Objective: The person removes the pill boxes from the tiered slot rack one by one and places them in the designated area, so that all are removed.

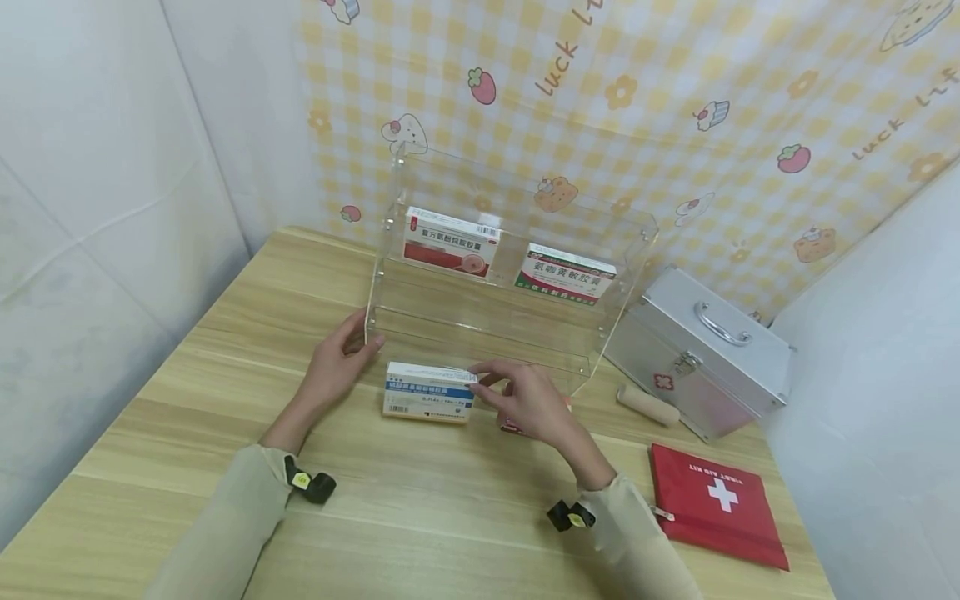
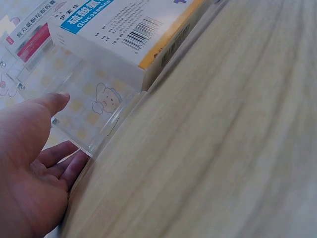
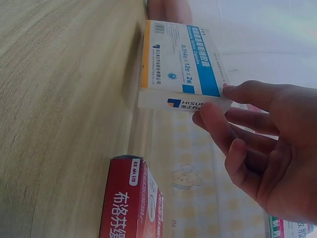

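In the head view, my left hand [image 1: 337, 358] holds the lower left corner of a clear acrylic display stand [image 1: 480, 321], thumb and fingers on either side of its side panel. My right hand [image 1: 525, 400] pinches the right end of a white-and-blue medicine box [image 1: 427, 392] with an orange edge. This box stands upright in front of the stand's lowest tier. The right wrist view shows thumb and index fingertip at its corner. A red medicine box [image 3: 124, 203] lies near the right hand, mostly hidden by it in the head view.
Two medicine boxes, a red-and-white one [image 1: 450, 243] and a green-and-red one [image 1: 566, 275], sit on an upper tier. To the right are a silver first-aid case [image 1: 697, 350], a beige roll [image 1: 647, 406] and a red first-aid pouch [image 1: 716, 508]. A patterned curtain [image 1: 600, 108] hangs behind.
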